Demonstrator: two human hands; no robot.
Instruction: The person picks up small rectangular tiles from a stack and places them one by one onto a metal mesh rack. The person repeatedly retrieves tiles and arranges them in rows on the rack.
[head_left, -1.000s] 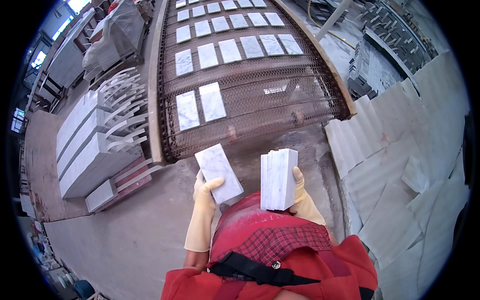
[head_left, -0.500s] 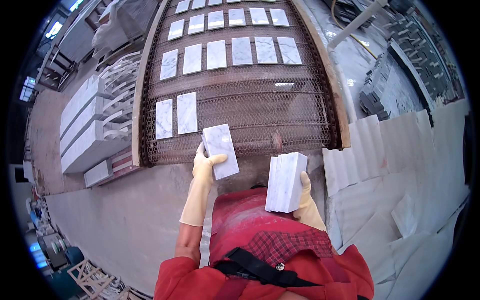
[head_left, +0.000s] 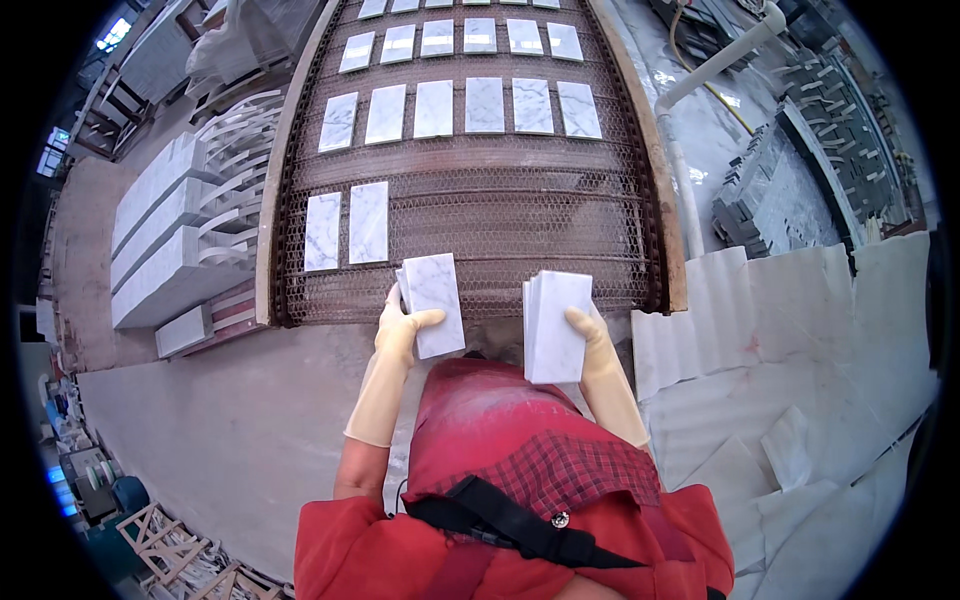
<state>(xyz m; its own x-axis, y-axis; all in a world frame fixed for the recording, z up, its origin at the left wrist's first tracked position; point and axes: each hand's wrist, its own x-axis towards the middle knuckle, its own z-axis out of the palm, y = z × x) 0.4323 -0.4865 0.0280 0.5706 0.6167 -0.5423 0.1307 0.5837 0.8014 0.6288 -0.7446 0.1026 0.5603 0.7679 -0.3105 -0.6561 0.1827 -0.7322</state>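
My left hand (head_left: 397, 328), in a cream rubber glove, grips a few white marble tiles (head_left: 434, 305) with grey veins, its thumb lying over the front face. A thicker stack of marble tiles (head_left: 557, 328) is held upright by my right hand (head_left: 594, 345), gloved the same way, with the thumb across the front tile. Both bundles are just before the near end of a wire-mesh conveyor (head_left: 480, 225). Two single tiles (head_left: 369, 222) lie side by side on the mesh at the near left. Beyond them, more tiles (head_left: 484, 105) lie in rows across the belt.
Wooden side rails (head_left: 672, 255) edge the conveyor. To its left stand strapped stacks of pale slabs (head_left: 165, 270). Wrinkled white sheeting (head_left: 780, 350) spreads at the right. A white pipe (head_left: 725, 55) and a pile of grey strips (head_left: 765, 185) are at the far right.
My right hand has raised its stack and turned it, so a broad face now shows instead of the edges. My left hand's tiles have shifted slightly.
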